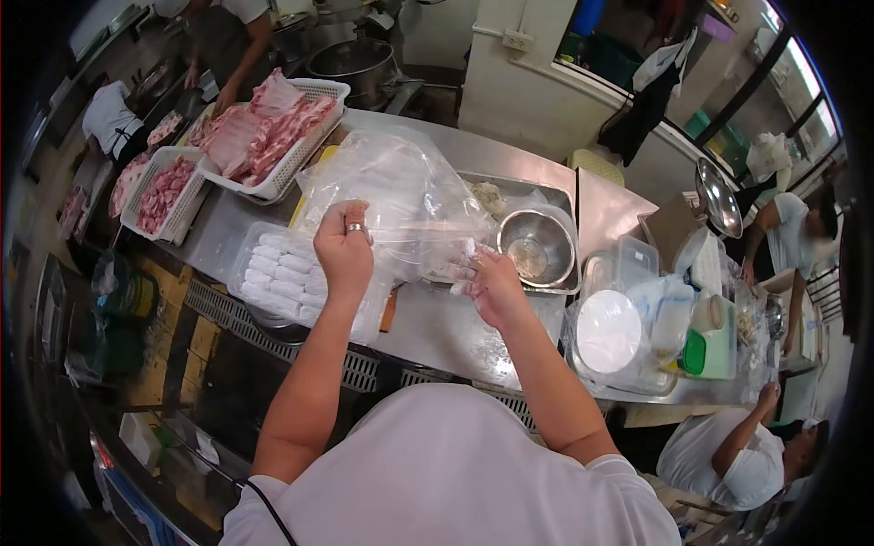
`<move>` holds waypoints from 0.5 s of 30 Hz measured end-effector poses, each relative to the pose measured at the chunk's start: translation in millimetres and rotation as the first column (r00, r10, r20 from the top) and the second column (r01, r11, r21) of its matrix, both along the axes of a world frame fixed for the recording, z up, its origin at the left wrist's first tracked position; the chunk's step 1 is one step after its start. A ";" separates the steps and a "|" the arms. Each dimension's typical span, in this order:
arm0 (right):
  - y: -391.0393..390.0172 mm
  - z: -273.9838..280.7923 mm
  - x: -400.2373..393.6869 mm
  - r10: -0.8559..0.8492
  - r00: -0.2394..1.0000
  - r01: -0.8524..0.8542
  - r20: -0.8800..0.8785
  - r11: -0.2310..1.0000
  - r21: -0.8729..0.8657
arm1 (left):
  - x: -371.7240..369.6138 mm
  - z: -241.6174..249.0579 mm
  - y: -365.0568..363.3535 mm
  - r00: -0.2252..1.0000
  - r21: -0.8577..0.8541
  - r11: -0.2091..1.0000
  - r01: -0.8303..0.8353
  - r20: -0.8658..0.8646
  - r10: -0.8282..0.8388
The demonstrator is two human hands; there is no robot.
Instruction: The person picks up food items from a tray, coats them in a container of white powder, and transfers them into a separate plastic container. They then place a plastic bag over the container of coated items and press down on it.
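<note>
A clear plastic sheet (391, 173) is spread in front of me above the steel table. My left hand (345, 244), with a ring on one finger, is closed on its near left edge. On the right, white-smeared fingers of my right hand (492, 284) pinch the sheet's near right corner. Rows of white, powdery rolls lie in a clear plastic tray (238, 264) to the left, beneath my left forearm. Beyond my right hand, a steel bowl (557, 238) with some pale residue sits in a rectangular metal pan (572, 196), beside a pale lump of dough-like stuff (488, 197).
White baskets of raw meat stand at the left, one with large rib slabs (259, 132), another with cut pieces (164, 193). To the right are a white round lid (608, 329), plastic containers and a green lid (694, 351). Other people work at both sides.
</note>
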State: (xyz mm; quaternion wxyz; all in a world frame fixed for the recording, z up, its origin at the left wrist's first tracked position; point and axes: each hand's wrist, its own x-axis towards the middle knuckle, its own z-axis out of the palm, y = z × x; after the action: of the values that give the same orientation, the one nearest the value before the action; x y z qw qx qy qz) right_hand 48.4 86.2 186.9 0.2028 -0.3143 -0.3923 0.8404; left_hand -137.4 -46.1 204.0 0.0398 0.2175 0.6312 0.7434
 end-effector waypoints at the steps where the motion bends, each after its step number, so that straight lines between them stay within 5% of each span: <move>1: -3.3 -3.6 -6.2 0.002 1.000 -0.002 0.000 1.000 0.026 | -2.3 0.2 -5.7 1.000 0.016 1.000 0.010 0.001 -0.010; 3: -6.5 -17.8 -15.5 0.005 1.000 -0.005 -0.002 0.997 0.075 | -12.3 -3.1 -18.1 1.000 0.054 0.999 -0.004 0.013 0.003; 4: -8.0 -22.7 -14.6 0.012 0.991 -0.047 0.133 0.962 0.269 | -18.4 -5.1 -23.8 1.000 0.072 0.997 -0.009 0.018 0.008; 8: -2.0 -70.8 20.3 -0.218 0.825 -0.319 0.521 0.581 0.749 | -53.7 -22.2 -57.6 0.999 0.049 0.998 -0.043 0.002 0.042; 11: -25.0 -55.3 37.1 -0.389 0.562 -0.670 0.730 0.304 0.678 | -67.3 -25.4 -75.5 0.999 0.090 0.996 -0.014 0.048 0.010; 14: -28.3 -92.0 54.5 -0.337 0.760 -0.550 0.556 0.122 0.826 | -72.9 -27.5 -86.6 0.996 0.075 0.997 0.034 0.074 -0.040; 15: -33.0 -86.8 51.1 -0.394 0.690 -0.583 0.607 0.193 0.789 | -74.8 -29.0 -88.7 0.994 0.078 0.995 0.059 0.085 -0.065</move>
State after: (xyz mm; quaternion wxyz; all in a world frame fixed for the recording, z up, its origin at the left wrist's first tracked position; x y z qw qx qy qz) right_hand 99.4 53.2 100.1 0.1225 -0.3797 -0.8933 0.2069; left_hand -212.2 -134.8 175.0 0.0823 0.2055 0.5934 0.7739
